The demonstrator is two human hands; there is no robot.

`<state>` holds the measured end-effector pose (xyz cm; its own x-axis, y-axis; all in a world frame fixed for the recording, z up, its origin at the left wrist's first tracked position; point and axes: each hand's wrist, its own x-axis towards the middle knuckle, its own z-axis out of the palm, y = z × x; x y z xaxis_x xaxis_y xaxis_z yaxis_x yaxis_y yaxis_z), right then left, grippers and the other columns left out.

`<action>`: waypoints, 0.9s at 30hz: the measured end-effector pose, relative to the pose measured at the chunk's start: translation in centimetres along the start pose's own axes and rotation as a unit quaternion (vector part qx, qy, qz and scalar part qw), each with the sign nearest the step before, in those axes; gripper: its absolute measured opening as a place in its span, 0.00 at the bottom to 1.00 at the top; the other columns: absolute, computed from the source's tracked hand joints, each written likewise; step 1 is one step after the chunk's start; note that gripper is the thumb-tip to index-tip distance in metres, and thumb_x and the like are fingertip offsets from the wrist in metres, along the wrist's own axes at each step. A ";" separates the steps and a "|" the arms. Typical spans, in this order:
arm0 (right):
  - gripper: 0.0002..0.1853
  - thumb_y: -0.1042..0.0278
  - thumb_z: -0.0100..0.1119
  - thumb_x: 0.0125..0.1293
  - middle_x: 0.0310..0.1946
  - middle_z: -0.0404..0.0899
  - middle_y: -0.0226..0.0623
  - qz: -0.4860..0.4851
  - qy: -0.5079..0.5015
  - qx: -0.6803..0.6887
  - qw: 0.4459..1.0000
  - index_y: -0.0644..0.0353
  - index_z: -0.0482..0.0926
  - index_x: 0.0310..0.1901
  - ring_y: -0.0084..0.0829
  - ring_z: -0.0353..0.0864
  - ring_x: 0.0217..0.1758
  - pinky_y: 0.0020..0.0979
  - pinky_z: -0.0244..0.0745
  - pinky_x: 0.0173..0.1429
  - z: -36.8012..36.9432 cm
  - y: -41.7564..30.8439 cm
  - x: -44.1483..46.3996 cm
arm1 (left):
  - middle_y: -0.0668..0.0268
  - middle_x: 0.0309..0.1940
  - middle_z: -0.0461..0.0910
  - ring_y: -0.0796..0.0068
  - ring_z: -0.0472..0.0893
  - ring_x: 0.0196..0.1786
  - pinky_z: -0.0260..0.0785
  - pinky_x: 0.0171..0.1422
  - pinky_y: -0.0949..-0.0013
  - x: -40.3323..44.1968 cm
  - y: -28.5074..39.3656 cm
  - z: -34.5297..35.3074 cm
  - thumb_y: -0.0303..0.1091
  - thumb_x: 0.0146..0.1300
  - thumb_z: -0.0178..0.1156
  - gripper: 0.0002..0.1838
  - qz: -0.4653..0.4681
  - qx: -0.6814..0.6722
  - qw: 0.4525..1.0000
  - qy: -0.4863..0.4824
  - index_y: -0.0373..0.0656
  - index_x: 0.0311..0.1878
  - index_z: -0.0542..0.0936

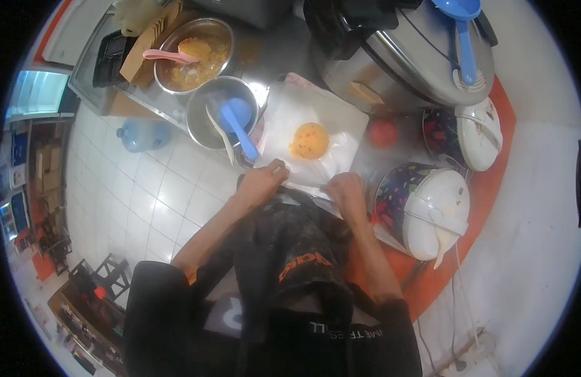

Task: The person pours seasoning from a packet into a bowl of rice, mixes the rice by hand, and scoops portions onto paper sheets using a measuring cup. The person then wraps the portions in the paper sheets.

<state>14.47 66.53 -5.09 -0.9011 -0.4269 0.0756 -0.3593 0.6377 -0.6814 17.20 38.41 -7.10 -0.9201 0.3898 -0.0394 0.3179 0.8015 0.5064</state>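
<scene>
A round orange mound of food [311, 141] lies on a sheet of white paper [341, 113] on the metal counter. At the paper's near left corner my left hand [266, 180] is closed on its edge. My right hand [346, 193] pinches the near edge farther right. The mound sits between and beyond both hands, touched by neither. Left of the paper stands a metal bowl [196, 129] with a blue ladle [239, 122] and a pale utensil in it.
Behind it, a larger bowl [226, 60] holds orange food and a pink spoon [171, 56]. Right are two patterned containers with white lids [438, 207] [482, 135]. A large metal pot [391, 69] stands at the back. A blue water bottle [141, 135] is beyond the counter's left edge.
</scene>
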 end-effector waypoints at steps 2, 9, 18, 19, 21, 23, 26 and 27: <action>0.10 0.70 0.72 0.55 0.35 0.81 0.35 -0.017 0.006 -0.016 1.000 0.57 0.80 0.36 0.41 0.80 0.47 0.44 0.69 0.60 0.2 0.3 -0.1 | 0.67 0.49 0.79 0.61 0.86 0.36 0.79 0.37 0.59 -0.5 -0.2 0.6 0.32 0.63 0.62 0.12 -0.021 -0.005 1.000 -0.008 0.48 0.49 0.80; 0.09 0.72 0.68 0.60 0.41 0.83 0.41 -0.008 -0.121 -0.060 0.991 0.59 0.81 0.41 0.45 0.80 0.49 0.44 0.72 0.59 0.2 0.1 -2.9 | 0.67 0.46 0.83 0.65 0.86 0.36 0.81 0.37 0.63 -3.6 0.9 -1.1 0.30 0.63 0.63 0.10 0.027 0.019 0.998 0.049 0.47 0.48 0.81; 0.14 0.61 0.65 0.70 0.41 0.89 0.44 0.255 -0.004 0.166 0.953 0.63 0.85 0.48 0.30 0.86 0.46 0.31 0.76 0.54 -1.8 -0.7 2.1 | 0.66 0.44 0.84 0.65 0.86 0.37 0.79 0.36 0.63 2.7 1.9 -0.5 0.27 0.61 0.64 0.11 -0.080 0.064 0.969 0.227 0.47 0.48 0.82; 0.15 0.60 0.65 0.69 0.40 0.89 0.44 0.261 0.008 0.132 0.956 0.63 0.85 0.47 0.31 0.86 0.46 0.32 0.76 0.54 -2.1 -0.9 2.8 | 0.66 0.44 0.84 0.65 0.86 0.37 0.79 0.36 0.63 3.0 2.7 -0.8 0.27 0.61 0.64 0.11 -0.079 0.064 0.968 0.230 0.47 0.48 0.82; 0.15 0.59 0.66 0.69 0.40 0.89 0.44 0.251 0.018 0.132 0.959 0.63 0.86 0.47 0.32 0.86 0.46 0.32 0.76 0.54 -1.3 0.6 3.1 | 0.66 0.43 0.84 0.65 0.85 0.36 0.79 0.36 0.64 2.7 4.5 -1.5 0.27 0.61 0.65 0.12 -0.015 0.038 0.964 0.261 0.46 0.49 0.82; 0.16 0.58 0.67 0.68 0.40 0.89 0.45 0.238 0.024 0.133 0.962 0.63 0.86 0.47 0.32 0.86 0.46 0.32 0.76 0.54 -0.6 1.8 3.3 | 0.65 0.47 0.83 0.66 0.85 0.40 0.80 0.40 0.65 1.4 6.3 -1.1 0.31 0.62 0.66 0.16 0.065 0.000 0.988 0.140 0.45 0.54 0.82; 0.17 0.57 0.68 0.67 0.40 0.89 0.46 0.253 0.007 0.140 0.957 0.64 0.86 0.47 0.34 0.86 0.45 0.33 0.76 0.55 -0.1 2.8 3.7 | 0.61 0.60 0.79 0.62 0.82 0.56 0.79 0.58 0.63 2.0 5.6 1.3 0.36 0.65 0.65 0.22 0.115 0.002 0.990 0.082 0.42 0.62 0.78; 0.17 0.57 0.67 0.68 0.39 0.88 0.46 0.231 0.012 0.128 0.965 0.64 0.86 0.47 0.34 0.86 0.44 0.34 0.77 0.54 -0.1 3.1 3.8 | 0.59 0.66 0.74 0.60 0.76 0.65 0.71 0.67 0.61 2.5 5.0 1.4 0.39 0.67 0.64 0.27 0.125 0.035 0.990 0.062 0.41 0.67 0.74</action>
<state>9.90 66.88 -6.83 -0.9571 -0.1187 -0.2644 0.1504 0.5766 -0.8031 16.77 44.04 -5.84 -0.8304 0.5243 0.1885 0.5502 0.7181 0.4262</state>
